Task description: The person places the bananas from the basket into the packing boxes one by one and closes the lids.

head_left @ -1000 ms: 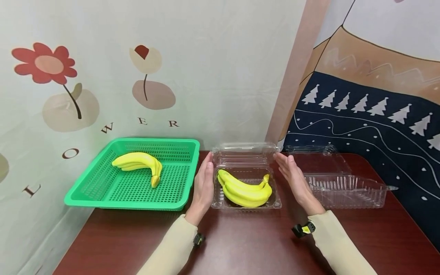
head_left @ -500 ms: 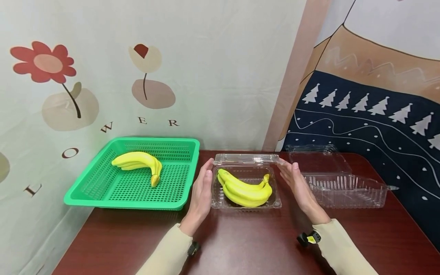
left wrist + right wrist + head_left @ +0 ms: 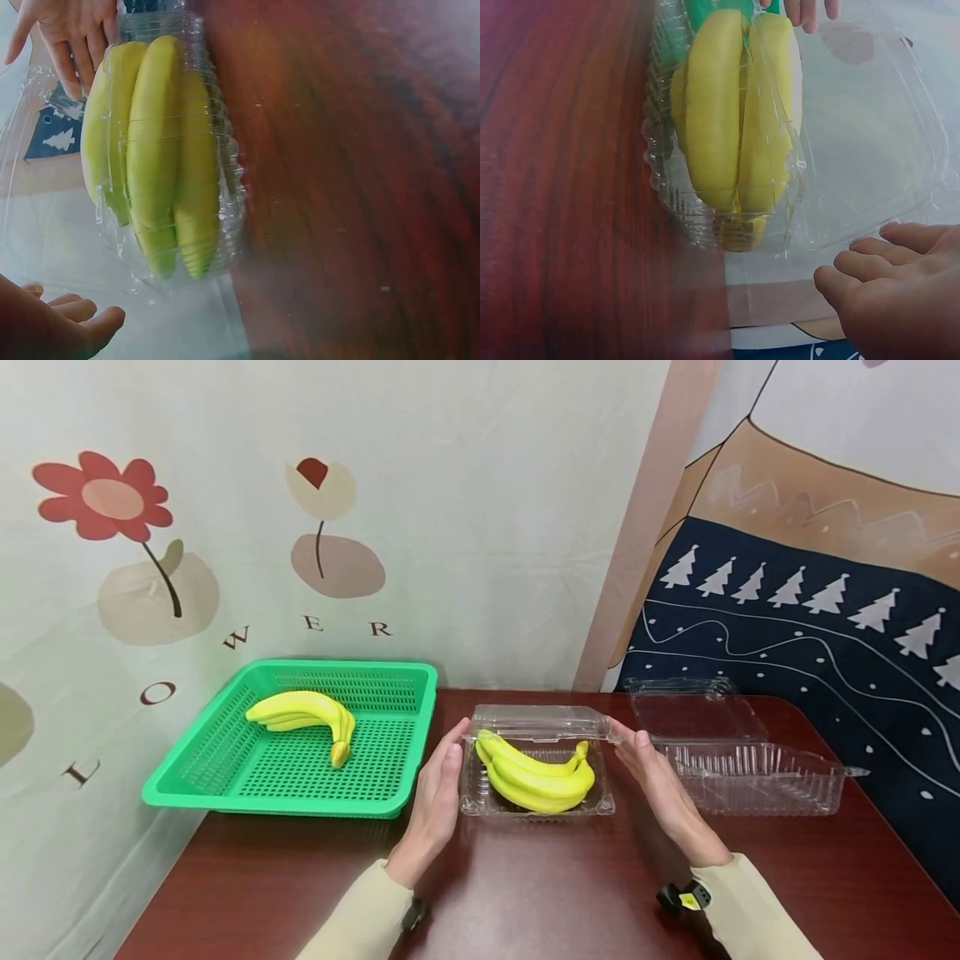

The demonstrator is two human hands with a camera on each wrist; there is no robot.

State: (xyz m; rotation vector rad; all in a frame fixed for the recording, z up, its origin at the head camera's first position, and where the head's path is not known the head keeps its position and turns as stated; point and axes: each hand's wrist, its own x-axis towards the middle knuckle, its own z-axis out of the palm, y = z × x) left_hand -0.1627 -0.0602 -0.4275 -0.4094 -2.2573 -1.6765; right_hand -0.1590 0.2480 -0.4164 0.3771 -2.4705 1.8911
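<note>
A bunch of yellow bananas (image 3: 534, 777) lies in the base of a clear plastic clamshell box (image 3: 540, 814), stem to the right. The box's hinged lid (image 3: 543, 723) stands tilted forward over the back of the base. At the lid's left edge are the straight fingertips of my left hand (image 3: 435, 793). My right hand (image 3: 667, 793) has its straight fingers at the lid's right edge, palm facing inward. In the right wrist view the lid (image 3: 870, 150) rises at an angle from the base, and the bananas (image 3: 720, 112) show through the clear wall.
A green plastic basket (image 3: 300, 810) on the left holds another bunch of bananas (image 3: 303, 710). To the right stands a second clear clamshell box (image 3: 757, 781) with its lid (image 3: 697, 710) folded back. A printed curtain (image 3: 487, 527) hangs behind the dark red table (image 3: 540, 893).
The lid has swung from leaning back to tilting forward over the base. Both hands have moved down and slightly toward the person along with it. The bananas and basket stay put.
</note>
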